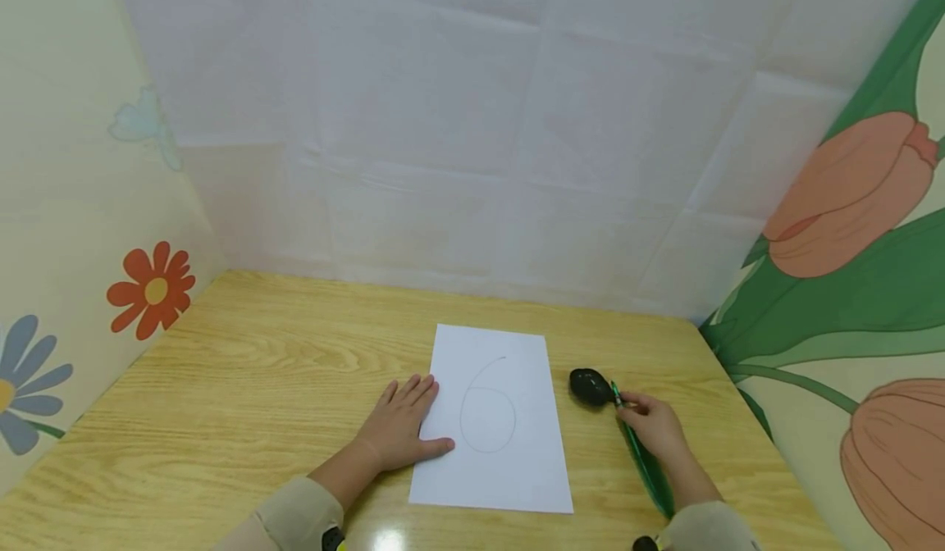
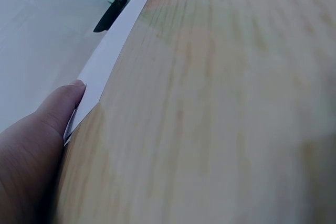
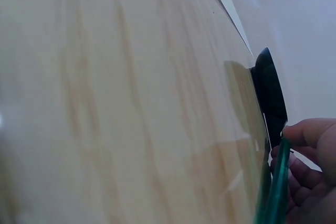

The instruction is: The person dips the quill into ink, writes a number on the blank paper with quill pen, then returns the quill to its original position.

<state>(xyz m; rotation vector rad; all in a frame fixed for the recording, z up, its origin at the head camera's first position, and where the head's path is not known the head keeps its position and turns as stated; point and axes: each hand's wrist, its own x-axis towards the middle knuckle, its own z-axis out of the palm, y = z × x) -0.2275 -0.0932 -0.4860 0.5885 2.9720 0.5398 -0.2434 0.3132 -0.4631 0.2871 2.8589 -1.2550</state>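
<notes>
A white sheet of paper point(image 1: 531, 420) with a thin pencil-like figure 6 drawn on it lies on the wooden table. My left hand point(image 1: 402, 428) rests spread on the sheet's left edge, its thumb reaching onto the paper. To the right of the sheet is a spoon with a glossy black oval head point(image 1: 589, 388) and a long green handle point(image 1: 650, 477). Thumb and fingers of my right hand point(image 1: 657, 428) pinch the spoon where handle meets head. In the right wrist view the black head point(image 3: 270, 93) sits low against the tabletop; the green handle point(image 3: 275, 187) runs toward the camera.
The yellow wooden table point(image 1: 280, 371) meets a white cloth backdrop point(image 1: 443, 125) at its far edge. Panels painted with flowers stand on the left point(image 1: 151, 289) and right point(image 1: 849, 198).
</notes>
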